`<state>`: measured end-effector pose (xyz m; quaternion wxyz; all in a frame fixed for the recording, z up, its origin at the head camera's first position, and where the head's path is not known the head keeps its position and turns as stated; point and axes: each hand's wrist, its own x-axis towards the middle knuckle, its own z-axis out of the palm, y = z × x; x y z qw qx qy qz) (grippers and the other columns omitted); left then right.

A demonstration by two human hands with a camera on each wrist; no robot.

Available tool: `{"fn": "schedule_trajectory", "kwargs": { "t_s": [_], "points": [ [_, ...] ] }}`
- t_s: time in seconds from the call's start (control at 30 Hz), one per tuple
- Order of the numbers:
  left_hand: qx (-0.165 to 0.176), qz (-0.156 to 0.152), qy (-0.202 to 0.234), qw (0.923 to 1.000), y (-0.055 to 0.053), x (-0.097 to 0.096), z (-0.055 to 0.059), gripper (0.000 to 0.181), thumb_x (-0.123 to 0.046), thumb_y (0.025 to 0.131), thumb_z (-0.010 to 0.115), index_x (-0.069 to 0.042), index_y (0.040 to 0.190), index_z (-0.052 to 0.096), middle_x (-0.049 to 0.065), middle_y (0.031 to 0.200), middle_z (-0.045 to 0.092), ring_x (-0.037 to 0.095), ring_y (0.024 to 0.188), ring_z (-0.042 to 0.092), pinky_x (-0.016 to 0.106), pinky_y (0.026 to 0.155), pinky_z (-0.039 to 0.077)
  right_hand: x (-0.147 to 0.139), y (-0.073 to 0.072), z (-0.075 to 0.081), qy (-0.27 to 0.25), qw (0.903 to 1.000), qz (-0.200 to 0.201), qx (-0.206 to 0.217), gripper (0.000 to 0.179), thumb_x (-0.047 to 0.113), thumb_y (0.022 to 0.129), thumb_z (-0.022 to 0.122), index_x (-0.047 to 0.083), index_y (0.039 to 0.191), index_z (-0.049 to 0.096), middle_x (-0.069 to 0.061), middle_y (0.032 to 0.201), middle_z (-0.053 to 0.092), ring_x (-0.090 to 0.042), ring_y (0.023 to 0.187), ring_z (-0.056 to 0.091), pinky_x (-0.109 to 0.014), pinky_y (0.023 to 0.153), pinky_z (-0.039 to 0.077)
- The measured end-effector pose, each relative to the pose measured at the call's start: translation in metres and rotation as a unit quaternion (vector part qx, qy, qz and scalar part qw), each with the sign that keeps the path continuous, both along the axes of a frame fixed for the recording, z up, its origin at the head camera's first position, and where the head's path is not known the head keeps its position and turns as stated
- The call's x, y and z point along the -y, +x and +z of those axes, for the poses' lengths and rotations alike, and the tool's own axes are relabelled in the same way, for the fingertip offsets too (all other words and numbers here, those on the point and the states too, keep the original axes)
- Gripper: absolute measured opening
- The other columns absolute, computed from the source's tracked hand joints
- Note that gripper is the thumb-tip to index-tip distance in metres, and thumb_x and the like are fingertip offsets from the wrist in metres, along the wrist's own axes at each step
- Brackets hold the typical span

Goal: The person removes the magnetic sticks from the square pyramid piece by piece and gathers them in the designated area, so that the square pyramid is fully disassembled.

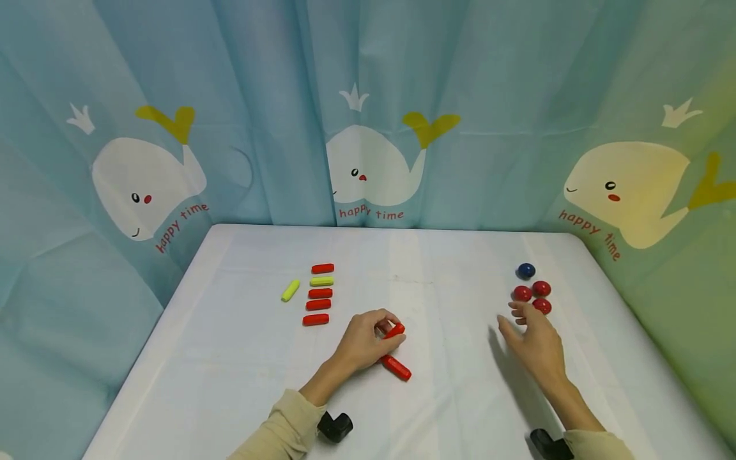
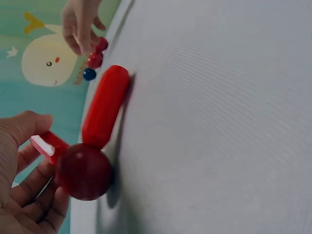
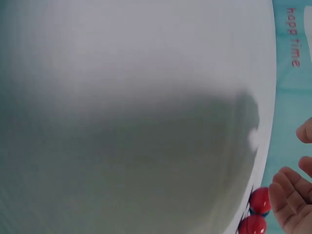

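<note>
My left hand (image 1: 363, 340) pinches a short red stick (image 1: 395, 330) between thumb and fingers. In the left wrist view the held stick's end meets a dark red ball (image 2: 85, 171). A second red stick (image 1: 397, 368) touches that ball and slants away along the tabletop; the ball is hidden by the hand in the head view. Off to the right, my right hand (image 1: 537, 345) hovers with fingers apart and relaxed, holding nothing. Just beyond its fingertips sit three red balls (image 1: 522, 293) and, behind them, a dark blue ball (image 1: 526, 271).
At left on the white table (image 1: 230, 345), several red sticks (image 1: 319, 305) lie in a column with a yellow-green stick (image 1: 321, 281) among them. Another yellow-green stick (image 1: 290, 290) lies slanted beside the column. A whale-print curtain (image 1: 287, 128) hangs behind the table.
</note>
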<state>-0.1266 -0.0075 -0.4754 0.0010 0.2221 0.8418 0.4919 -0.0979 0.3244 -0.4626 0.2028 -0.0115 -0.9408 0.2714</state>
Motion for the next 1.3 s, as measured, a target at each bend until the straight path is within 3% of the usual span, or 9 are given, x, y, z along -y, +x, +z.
{"fn": "schedule_trajectory", "kwargs": {
  "t_s": [0.17, 0.3, 0.53, 0.7, 0.8, 0.97, 1.17, 1.3],
  "points": [
    [0.007, 0.01, 0.003, 0.9999, 0.002, -0.001, 0.009, 0.017, -0.024, 0.087, 0.083, -0.016, 0.1, 0.075, -0.007, 0.082, 0.068, 0.002, 0.068, 0.052, 0.02, 0.061, 0.044, 0.011, 0.003, -0.002, 0.006, 0.9998, 0.018, 0.0, 0.038, 0.016, 0.092, 0.075, -0.005, 0.121, 0.063, -0.026, 0.106, 0.07, -0.041, 0.095, 0.066, -0.058, 0.077, 0.05],
    [0.006, -0.003, 0.019, 0.9998, 0.002, -0.002, 0.011, 0.017, -0.021, 0.087, 0.083, -0.014, 0.1, 0.074, -0.004, 0.086, 0.07, 0.002, 0.064, 0.049, 0.018, 0.057, 0.042, 0.02, 0.004, -0.002, 0.004, 0.9994, 0.034, 0.003, 0.037, 0.016, 0.092, 0.074, -0.004, 0.121, 0.063, -0.024, 0.106, 0.07, -0.039, 0.094, 0.067, -0.057, 0.077, 0.051],
    [-0.005, -0.037, 0.065, 0.9972, 0.001, -0.001, 0.01, 0.017, -0.01, 0.089, 0.08, -0.008, 0.103, 0.07, -0.001, 0.085, 0.069, 0.003, 0.069, 0.056, 0.017, 0.063, 0.045, 0.039, 0.006, -0.001, -0.002, 0.9979, 0.064, -0.006, 0.033, 0.015, 0.092, 0.075, -0.003, 0.118, 0.066, -0.019, 0.108, 0.071, -0.033, 0.091, 0.069, -0.05, 0.075, 0.053],
    [-0.021, -0.062, 0.067, 0.9956, 0.0, 0.003, 0.006, 0.02, 0.0, 0.088, 0.074, -0.004, 0.107, 0.068, 0.003, 0.094, 0.07, 0.008, 0.079, 0.061, 0.027, 0.074, 0.054, 0.054, 0.005, 0.0, -0.001, 0.996, 0.088, -0.012, 0.03, 0.013, 0.09, 0.077, -0.001, 0.115, 0.068, -0.015, 0.104, 0.072, -0.029, 0.087, 0.07, -0.045, 0.072, 0.055],
    [-0.035, -0.07, 0.061, 0.995, 0.0, 0.006, 0.003, 0.021, 0.004, 0.087, 0.073, -0.002, 0.107, 0.068, 0.005, 0.097, 0.071, 0.015, 0.084, 0.064, 0.032, 0.08, 0.057, 0.064, 0.004, 0.002, -0.002, 0.9945, 0.105, -0.004, 0.028, 0.013, 0.089, 0.078, 0.0, 0.112, 0.069, -0.012, 0.101, 0.073, -0.027, 0.085, 0.07, -0.04, 0.07, 0.056],
    [-0.026, -0.075, 0.04, 0.9961, 0.0, 0.011, -0.002, 0.022, 0.006, 0.086, 0.073, -0.001, 0.107, 0.07, 0.008, 0.1, 0.072, 0.021, 0.088, 0.067, 0.031, 0.084, 0.056, 0.083, 0.005, 0.002, -0.01, 0.9887, 0.149, 0.009, 0.024, 0.012, 0.086, 0.082, 0.003, 0.107, 0.073, -0.005, 0.094, 0.073, -0.021, 0.081, 0.069, -0.032, 0.067, 0.057],
    [-0.036, -0.08, 0.01, 0.9961, -0.001, 0.014, -0.005, 0.02, 0.006, 0.086, 0.073, 0.0, 0.106, 0.072, 0.008, 0.101, 0.073, 0.019, 0.09, 0.069, 0.031, 0.085, 0.056, 0.1, 0.004, 0.0, -0.012, 0.9745, 0.222, 0.034, 0.032, 0.016, 0.086, 0.083, 0.007, 0.115, 0.073, -0.002, 0.096, 0.073, -0.017, 0.08, 0.068, -0.027, 0.066, 0.054],
    [-0.044, -0.075, -0.013, 0.9961, -0.001, 0.015, -0.006, 0.02, 0.006, 0.087, 0.074, -0.001, 0.106, 0.073, 0.008, 0.101, 0.073, 0.019, 0.09, 0.067, 0.033, 0.086, 0.056, 0.107, 0.003, -0.001, -0.021, 0.966, 0.249, 0.066, 0.033, 0.017, 0.088, 0.082, 0.007, 0.118, 0.072, 0.0, 0.097, 0.073, -0.014, 0.08, 0.068, -0.028, 0.068, 0.054]
  ]
}}
